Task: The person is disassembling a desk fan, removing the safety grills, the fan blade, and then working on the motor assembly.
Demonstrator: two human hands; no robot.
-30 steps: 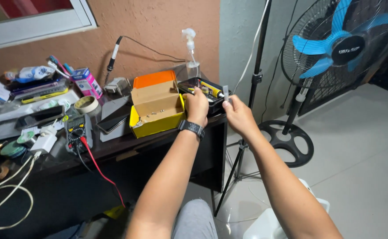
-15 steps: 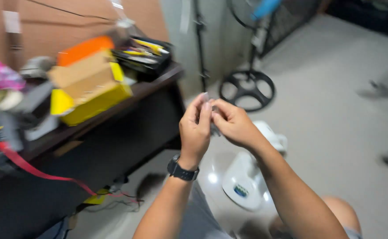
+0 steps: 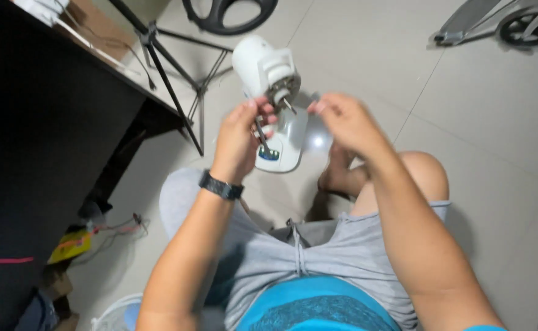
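Observation:
My left hand, with a black watch on its wrist, is closed around a thin dark metal tool that points down. My right hand is a short way to the right and pinches a small grey piece at its fingertips; it is too blurred to say what it is. Below and between the hands, a white fan motor housing with a bare metal shaft stands on its white base on the tiled floor. I am seated, with my knees under my arms.
A black desk fills the left side, with a black tripod stand beside it. A round black fan base lies at the top, a scooter at top right. Wires and a yellow packet lie under the desk.
The view has swung down from the desk top to the floor and my lap. Both hands came away from the desk and, from being together, have now parted above the white fan.

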